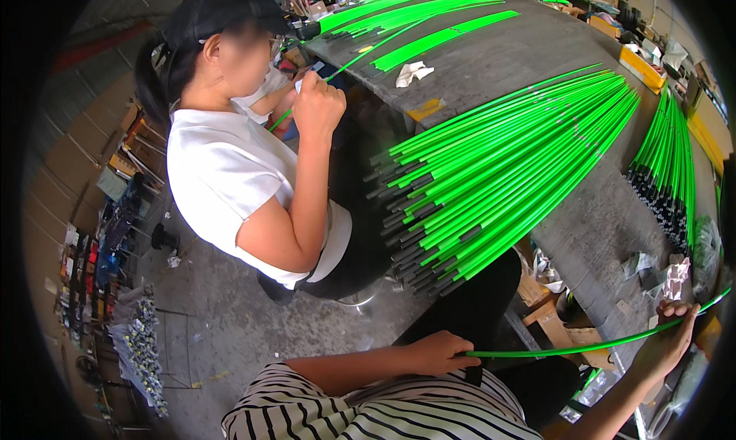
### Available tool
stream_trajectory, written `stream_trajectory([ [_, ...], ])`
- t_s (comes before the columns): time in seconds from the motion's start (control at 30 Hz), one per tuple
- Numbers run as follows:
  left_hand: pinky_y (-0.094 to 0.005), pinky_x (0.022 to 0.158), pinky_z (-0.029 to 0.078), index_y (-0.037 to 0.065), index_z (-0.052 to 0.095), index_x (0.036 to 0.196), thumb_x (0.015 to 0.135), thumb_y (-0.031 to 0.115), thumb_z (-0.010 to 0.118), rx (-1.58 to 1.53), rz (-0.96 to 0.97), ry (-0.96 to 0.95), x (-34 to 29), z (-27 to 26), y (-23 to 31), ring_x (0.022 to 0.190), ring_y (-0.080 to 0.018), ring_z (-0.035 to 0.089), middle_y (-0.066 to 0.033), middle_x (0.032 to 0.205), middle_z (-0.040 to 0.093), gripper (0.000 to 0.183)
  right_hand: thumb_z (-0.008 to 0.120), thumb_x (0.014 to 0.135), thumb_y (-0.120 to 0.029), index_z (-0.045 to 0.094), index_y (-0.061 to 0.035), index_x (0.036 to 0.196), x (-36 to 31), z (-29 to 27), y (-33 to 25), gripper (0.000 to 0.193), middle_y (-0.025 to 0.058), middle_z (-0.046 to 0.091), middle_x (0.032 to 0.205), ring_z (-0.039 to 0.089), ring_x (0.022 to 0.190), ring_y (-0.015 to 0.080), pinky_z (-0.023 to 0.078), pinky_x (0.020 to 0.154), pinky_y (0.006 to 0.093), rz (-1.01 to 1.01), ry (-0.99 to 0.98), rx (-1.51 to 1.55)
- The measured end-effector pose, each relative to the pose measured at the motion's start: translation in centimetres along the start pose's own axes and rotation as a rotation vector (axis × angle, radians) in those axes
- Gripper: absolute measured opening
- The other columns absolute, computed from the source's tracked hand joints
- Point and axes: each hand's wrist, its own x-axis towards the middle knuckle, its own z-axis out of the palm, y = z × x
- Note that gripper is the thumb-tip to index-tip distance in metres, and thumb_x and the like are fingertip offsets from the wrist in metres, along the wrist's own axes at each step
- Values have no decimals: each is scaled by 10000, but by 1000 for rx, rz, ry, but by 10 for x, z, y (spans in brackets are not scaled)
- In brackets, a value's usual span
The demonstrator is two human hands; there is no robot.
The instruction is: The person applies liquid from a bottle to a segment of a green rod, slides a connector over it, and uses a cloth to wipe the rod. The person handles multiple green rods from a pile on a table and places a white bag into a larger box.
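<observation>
One long, thin green rod (pixel 560 351) stretches across my lap, bending slightly upward at the right. My left hand (pixel 438 353) is closed around its left end. Toward the other end, my right hand (pixel 668 340) grips the same rod, whose tip sticks out past my fingers. Just beyond my right hand lies a crumpled pale wrapper or cloth (pixel 675 277); whether my fingers touch it I cannot tell. Ahead of me a large fanned bundle of green rods (pixel 514 172) with black ends rests on the table, its black ends overhanging the near edge.
A person in a white shirt (pixel 222 187) sits at my left, holding another green rod. More green rods (pixel 445 40) and a white crumpled scrap (pixel 414 73) lie on the grey table (pixel 590 218). A second bundle (pixel 668 164) stands right, near yellow boxes (pixel 642 70).
</observation>
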Motion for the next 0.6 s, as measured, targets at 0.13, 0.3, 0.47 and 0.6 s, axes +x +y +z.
stream_trajectory([
  [0.13,-372,517,366,19,512,767,876,289,499,-21,-62,-52,0,7,11,553,-284,501,-143,600,492,291,310,946,-334,485,-15,824,-6,-4,-4,384,77,487,658,474,628,161,384,663,295,-40,-87,-93],
  [0.3,-333,491,390,37,498,777,900,238,456,25,53,111,32,16,44,521,-158,464,-72,563,464,240,363,902,-320,609,8,692,-9,-17,11,461,75,570,603,548,604,152,420,592,302,-1,-318,-600],
  [0.47,-230,364,325,40,418,833,941,221,359,-145,239,183,92,4,115,371,-82,395,-29,485,446,219,558,866,-218,568,22,639,-8,-47,59,330,1,451,455,404,428,67,321,399,235,45,-415,-728],
  [0.6,-256,310,322,43,436,865,935,257,370,146,326,285,184,5,167,325,-116,405,-14,456,418,235,603,825,-210,567,20,632,-7,-57,48,303,112,481,478,447,407,215,360,410,311,-59,-366,-665],
])
